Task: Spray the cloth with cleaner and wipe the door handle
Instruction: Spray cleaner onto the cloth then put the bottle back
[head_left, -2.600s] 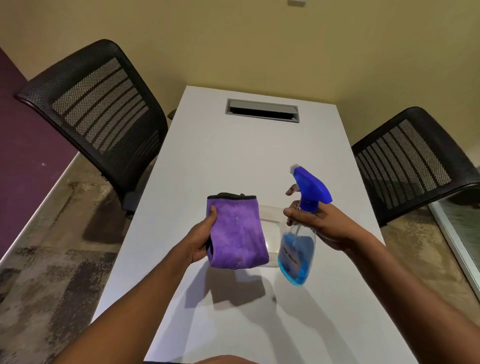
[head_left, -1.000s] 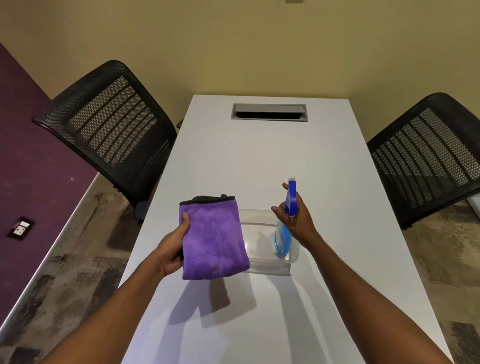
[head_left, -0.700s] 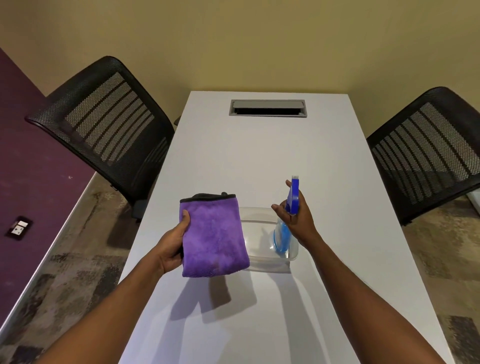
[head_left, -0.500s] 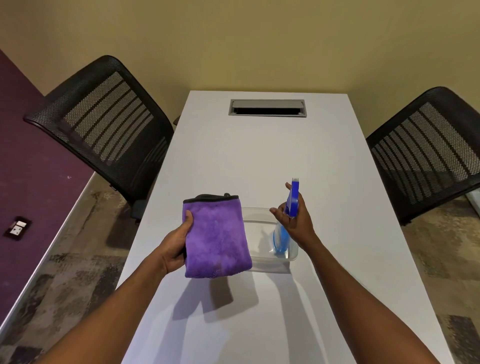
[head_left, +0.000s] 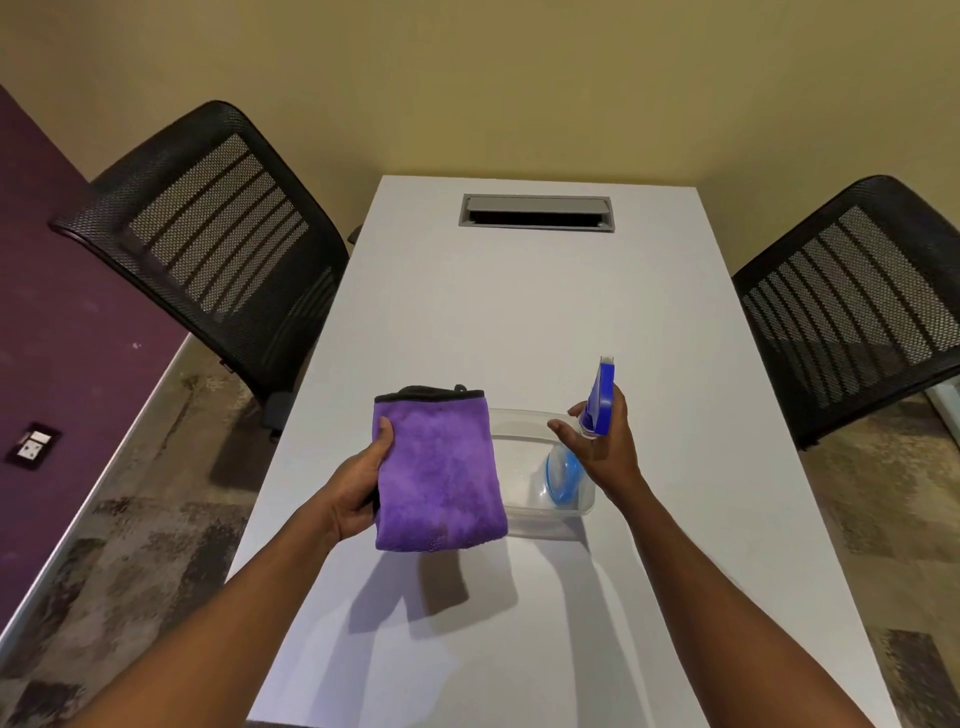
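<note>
I see left hand (head_left: 353, 499) gripping folded cloth (head_left: 439, 473) over table (head_left: 519, 322) toward left edge, face up, ready for wiping. Right hand (head_left: 610, 449) at bottle (head_left: 601, 395), standing in tub (head_left: 519, 414), likely parked; thumb splayed, grip unclear.

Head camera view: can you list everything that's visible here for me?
cloth: 1, purple, black edging, in left hand
spray bottle: 1, blue head, blue liquid, in the container
container: 1, clear, on the table
table: 1, white, centre
cable box: 1, grey, table's far end
chairs: 2, black mesh, flanking the table
wall socket: 1, dark, purple wall
left hand: grips the cloth
right hand: at the spray bottle's neck, grip unclear
</note>
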